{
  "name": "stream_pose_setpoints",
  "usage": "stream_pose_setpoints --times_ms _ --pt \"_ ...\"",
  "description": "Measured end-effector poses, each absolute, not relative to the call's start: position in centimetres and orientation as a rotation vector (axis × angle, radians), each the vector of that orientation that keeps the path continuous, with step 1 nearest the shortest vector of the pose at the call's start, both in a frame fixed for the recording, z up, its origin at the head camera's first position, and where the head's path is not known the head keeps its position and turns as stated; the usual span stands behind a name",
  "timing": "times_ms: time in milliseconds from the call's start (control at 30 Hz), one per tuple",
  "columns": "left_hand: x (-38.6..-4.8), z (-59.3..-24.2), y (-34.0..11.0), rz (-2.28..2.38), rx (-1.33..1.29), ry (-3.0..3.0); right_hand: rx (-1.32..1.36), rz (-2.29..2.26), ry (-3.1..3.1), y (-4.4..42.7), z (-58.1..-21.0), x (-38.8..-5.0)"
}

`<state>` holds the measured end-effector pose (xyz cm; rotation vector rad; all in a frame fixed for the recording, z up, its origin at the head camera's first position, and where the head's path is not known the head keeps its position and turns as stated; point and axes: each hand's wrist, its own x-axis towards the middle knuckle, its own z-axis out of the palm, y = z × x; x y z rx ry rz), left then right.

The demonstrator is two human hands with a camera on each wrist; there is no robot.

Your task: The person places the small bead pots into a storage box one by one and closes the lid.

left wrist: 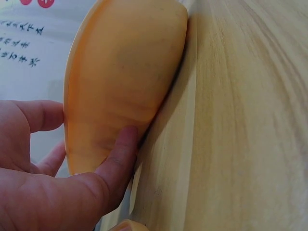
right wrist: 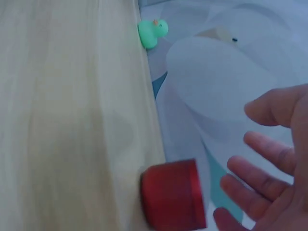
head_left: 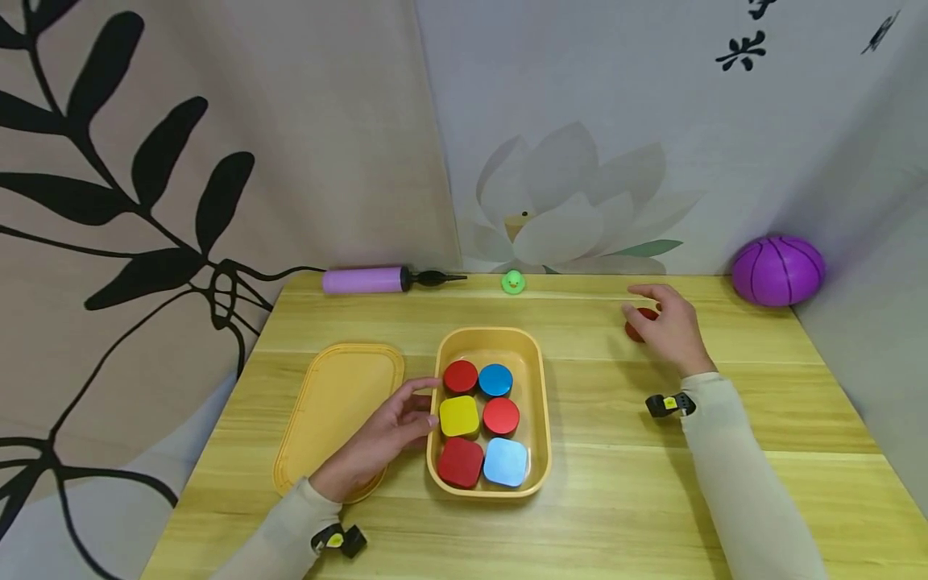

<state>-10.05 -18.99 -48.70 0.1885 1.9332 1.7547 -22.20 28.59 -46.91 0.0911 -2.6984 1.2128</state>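
Note:
A yellow-orange plastic tray [head_left: 535, 387] stands on the table with several small lidded tins in it: round red and blue ones, a square yellow one [head_left: 459, 416], a square dark red one and a square light blue one [head_left: 505, 462]. My left hand [head_left: 386, 435] touches the tray's left side, fingertips resting on its outer wall [left wrist: 125, 62] and rim. To the right, my right hand [head_left: 673, 330] hovers over a red round tin [right wrist: 173, 195]. In the right wrist view its fingers are spread and apart from the tin.
A flat yellow lid [head_left: 341, 411] lies left of the tray, partly under my left forearm. Along the back edge are a purple hand pump [head_left: 366, 280] and a green toy duck [head_left: 513, 282]. A purple ball [head_left: 779, 271] sits at the back right corner, beside the wall.

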Motion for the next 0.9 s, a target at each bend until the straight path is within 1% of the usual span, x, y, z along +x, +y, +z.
stream_pose_setpoints --times_ms 233,533,900 --pt "-10.0 -48.7 -18.9 1.752 0.179 1.924 -0.025 1.296 -2.806 30.0 -48.3 -22.3" --pt "-10.0 -48.5 -18.9 1.759 0.170 1.916 -0.050 1.252 -3.028 30.9 -48.1 -22.2" --pt "-10.0 -48.3 -18.9 1.771 0.183 1.901 -0.036 1.261 -3.029 31.1 -48.0 -22.1"
